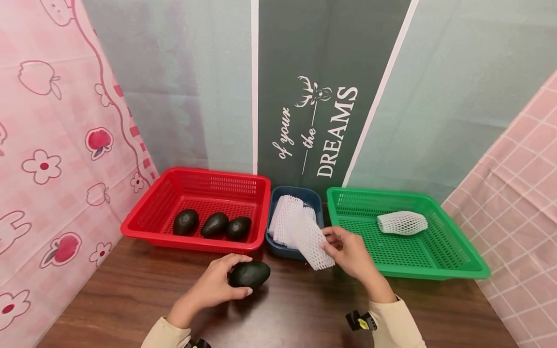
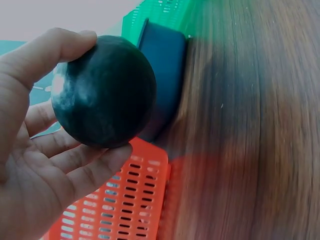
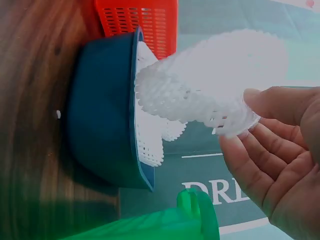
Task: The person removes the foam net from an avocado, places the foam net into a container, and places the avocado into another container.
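My left hand (image 1: 217, 282) grips a dark green avocado (image 1: 249, 275) between thumb and fingers, over the table in front of the red basket. In the left wrist view the avocado (image 2: 105, 92) appears end-on, with the thumb on one side and fingertips on the other. My right hand (image 1: 348, 251) pinches one white foam net sleeve (image 1: 314, 246) by its side, above the front of the blue bin (image 1: 285, 252). More white foam net sleeves (image 1: 285, 217) lie in that bin. The right wrist view shows the held sleeve (image 3: 200, 90) over the bin's rim.
The red basket (image 1: 196, 241) at left holds three avocados (image 1: 186, 222). At right, the green basket (image 1: 409, 270) contains one item in a white foam net (image 1: 403, 223). All three containers stand on the brown wooden table (image 1: 296, 309), against a printed cloth backdrop (image 1: 226, 96).
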`<move>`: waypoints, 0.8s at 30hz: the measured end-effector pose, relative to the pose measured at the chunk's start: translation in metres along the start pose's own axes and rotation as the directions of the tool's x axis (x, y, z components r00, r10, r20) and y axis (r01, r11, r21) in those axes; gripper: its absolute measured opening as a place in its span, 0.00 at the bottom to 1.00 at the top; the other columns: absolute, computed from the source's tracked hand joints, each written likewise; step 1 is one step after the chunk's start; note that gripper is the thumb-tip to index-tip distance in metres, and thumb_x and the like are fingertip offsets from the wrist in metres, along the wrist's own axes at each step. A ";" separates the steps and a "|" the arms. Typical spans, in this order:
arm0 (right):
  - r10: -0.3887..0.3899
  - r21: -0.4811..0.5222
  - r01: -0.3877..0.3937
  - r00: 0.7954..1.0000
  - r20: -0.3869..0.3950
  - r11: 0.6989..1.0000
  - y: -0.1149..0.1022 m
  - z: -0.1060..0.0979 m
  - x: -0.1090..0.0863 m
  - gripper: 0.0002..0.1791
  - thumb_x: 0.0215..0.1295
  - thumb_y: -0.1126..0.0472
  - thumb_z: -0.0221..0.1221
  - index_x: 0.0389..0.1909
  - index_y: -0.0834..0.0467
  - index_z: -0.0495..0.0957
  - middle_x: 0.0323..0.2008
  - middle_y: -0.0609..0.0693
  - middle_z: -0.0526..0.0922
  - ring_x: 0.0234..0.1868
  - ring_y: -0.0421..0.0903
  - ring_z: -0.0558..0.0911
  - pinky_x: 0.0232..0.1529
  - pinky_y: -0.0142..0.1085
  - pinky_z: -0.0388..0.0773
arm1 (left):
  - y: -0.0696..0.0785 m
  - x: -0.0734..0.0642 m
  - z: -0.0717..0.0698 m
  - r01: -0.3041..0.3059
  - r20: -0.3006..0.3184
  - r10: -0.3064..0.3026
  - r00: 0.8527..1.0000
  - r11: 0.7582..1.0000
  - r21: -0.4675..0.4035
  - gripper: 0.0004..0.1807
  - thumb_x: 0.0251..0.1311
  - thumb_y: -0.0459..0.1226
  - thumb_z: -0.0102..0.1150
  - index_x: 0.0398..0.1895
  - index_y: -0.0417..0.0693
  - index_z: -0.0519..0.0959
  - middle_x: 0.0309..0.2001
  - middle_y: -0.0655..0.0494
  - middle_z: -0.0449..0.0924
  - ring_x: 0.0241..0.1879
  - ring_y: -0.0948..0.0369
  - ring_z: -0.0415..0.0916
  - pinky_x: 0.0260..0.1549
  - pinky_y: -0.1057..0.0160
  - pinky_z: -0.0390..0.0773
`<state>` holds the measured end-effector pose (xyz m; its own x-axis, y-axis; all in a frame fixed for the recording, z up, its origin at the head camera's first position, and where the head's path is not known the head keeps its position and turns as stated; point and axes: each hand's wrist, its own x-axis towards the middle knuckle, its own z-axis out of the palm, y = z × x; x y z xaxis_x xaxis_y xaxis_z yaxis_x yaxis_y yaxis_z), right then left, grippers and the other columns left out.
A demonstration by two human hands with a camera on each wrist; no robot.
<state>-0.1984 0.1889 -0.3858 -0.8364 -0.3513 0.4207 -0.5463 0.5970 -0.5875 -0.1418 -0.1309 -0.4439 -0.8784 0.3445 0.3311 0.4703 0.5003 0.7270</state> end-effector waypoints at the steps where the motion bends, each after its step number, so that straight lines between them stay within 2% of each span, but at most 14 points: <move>1: 0.022 0.007 -0.022 1.000 -0.005 1.000 0.001 0.001 0.004 0.13 0.53 0.70 0.65 0.41 0.64 0.78 0.27 0.47 0.81 0.26 0.39 0.79 0.26 0.32 0.76 | 0.000 -0.001 -0.001 0.000 0.000 0.000 1.000 1.000 0.002 0.30 0.36 0.40 0.75 0.49 0.47 0.77 0.43 0.64 0.76 0.37 0.65 0.72 0.35 0.64 0.75; 6: 0.147 0.101 -0.145 0.989 -0.014 0.984 0.003 0.005 0.025 0.16 0.55 0.67 0.65 0.44 0.67 0.75 0.28 0.53 0.82 0.26 0.44 0.81 0.24 0.34 0.77 | -0.004 -0.004 -0.006 -0.005 -0.014 0.005 1.000 1.000 0.011 0.31 0.35 0.39 0.75 0.49 0.46 0.77 0.43 0.63 0.76 0.37 0.65 0.73 0.35 0.64 0.76; 12: 0.316 0.215 -0.313 0.948 0.021 0.925 0.006 0.012 0.046 0.22 0.59 0.66 0.61 0.54 0.65 0.68 0.25 0.55 0.82 0.24 0.51 0.81 0.27 0.40 0.79 | -0.008 -0.007 -0.009 -0.017 -0.028 0.018 0.999 1.000 0.021 0.31 0.35 0.39 0.76 0.48 0.46 0.77 0.43 0.62 0.77 0.36 0.65 0.73 0.34 0.64 0.76; 14: 0.360 0.191 -0.360 0.932 0.037 0.913 0.008 0.014 0.052 0.25 0.61 0.63 0.60 0.57 0.65 0.65 0.27 0.57 0.82 0.26 0.54 0.82 0.29 0.42 0.79 | -0.009 -0.007 -0.010 -0.012 -0.024 0.013 1.000 1.000 0.022 0.31 0.35 0.39 0.76 0.48 0.45 0.77 0.43 0.62 0.77 0.36 0.65 0.73 0.34 0.64 0.76; 16: 0.394 0.141 -0.398 0.917 0.053 0.906 0.010 0.016 0.055 0.29 0.62 0.61 0.60 0.60 0.65 0.61 0.34 0.60 0.81 0.32 0.56 0.82 0.32 0.44 0.79 | -0.009 -0.008 -0.011 -0.001 -0.017 0.001 1.000 1.000 0.022 0.31 0.35 0.40 0.76 0.49 0.46 0.77 0.43 0.63 0.77 0.36 0.65 0.73 0.34 0.64 0.75; 19: 0.418 0.042 -0.422 0.906 0.072 0.906 0.014 0.016 0.058 0.31 0.62 0.59 0.59 0.61 0.67 0.59 0.44 0.66 0.77 0.42 0.59 0.80 0.37 0.46 0.77 | -0.009 -0.008 -0.012 0.014 -0.005 -0.014 1.000 1.000 0.022 0.31 0.36 0.41 0.75 0.49 0.47 0.77 0.43 0.63 0.76 0.36 0.65 0.73 0.34 0.64 0.75; 21: 0.415 -0.018 -0.415 0.907 0.077 0.910 0.015 0.016 0.057 0.31 0.61 0.58 0.60 0.60 0.68 0.61 0.49 0.68 0.74 0.47 0.60 0.77 0.41 0.48 0.76 | -0.009 -0.008 -0.012 0.025 -0.002 -0.025 1.000 0.999 0.023 0.31 0.37 0.41 0.75 0.49 0.47 0.77 0.44 0.63 0.76 0.36 0.65 0.73 0.34 0.64 0.75; 24: 0.384 -0.079 -0.379 0.920 0.070 0.922 0.015 0.016 0.056 0.29 0.60 0.58 0.60 0.58 0.69 0.64 0.49 0.69 0.73 0.49 0.61 0.75 0.43 0.51 0.73 | -0.010 -0.009 -0.013 0.037 0.001 -0.038 0.999 0.999 0.020 0.31 0.37 0.42 0.75 0.49 0.46 0.77 0.44 0.62 0.76 0.35 0.64 0.73 0.33 0.64 0.75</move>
<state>-0.2541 0.1667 -0.3824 -0.9830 -0.1444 0.1129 -0.1831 0.7408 -0.6463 -0.1393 -0.1489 -0.4464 -0.8954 0.3266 0.3028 0.4386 0.5286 0.7268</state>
